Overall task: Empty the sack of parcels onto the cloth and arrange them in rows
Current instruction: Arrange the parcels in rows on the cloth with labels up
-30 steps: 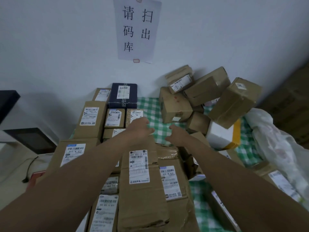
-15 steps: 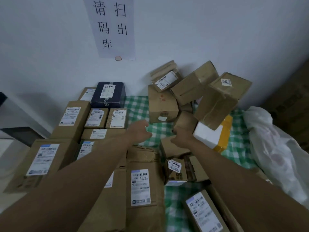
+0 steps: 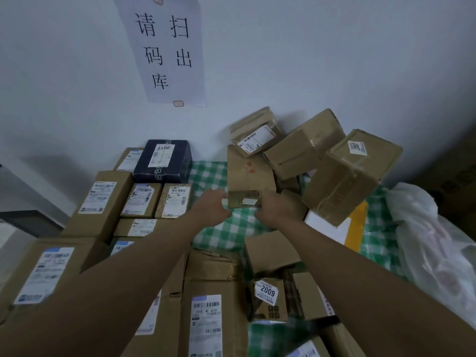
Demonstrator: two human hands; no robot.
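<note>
The biggest risk sits just beyond and to the right of the fingers: a loose heap of brown boxes (image 3: 306,150) leans against the wall, tilted every way, and the large carton (image 3: 345,181) at its right edge rests askew on a white and yellow parcel (image 3: 334,228). The box being taken (image 3: 247,176) looks to be part of that heap, with a labelled parcel (image 3: 253,136) lying on top of it, so pulling it free could, I judge, let the upper boxes slide onto the cloth or onto the tidy rows. Both hands are closing on its near end: the left hand (image 3: 211,207) curls round the left corner and the right hand (image 3: 275,208) grips the right side, thumbs toward the small label face. It is plain brown cardboard, taped, faintly stained red on top, and probably light and stiff. To the left of the fingers, boxes already stand in neat rows, labels up, with a dark blue box (image 3: 163,161) at the back. The green checked cloth (image 3: 226,233) shows bare just beneath the hands. Far to the right lies the crumpled white sack (image 3: 432,240), apparently emptied. A smaller risk is knocking the little box marked 2009 (image 3: 268,295) nearer the body.
</note>
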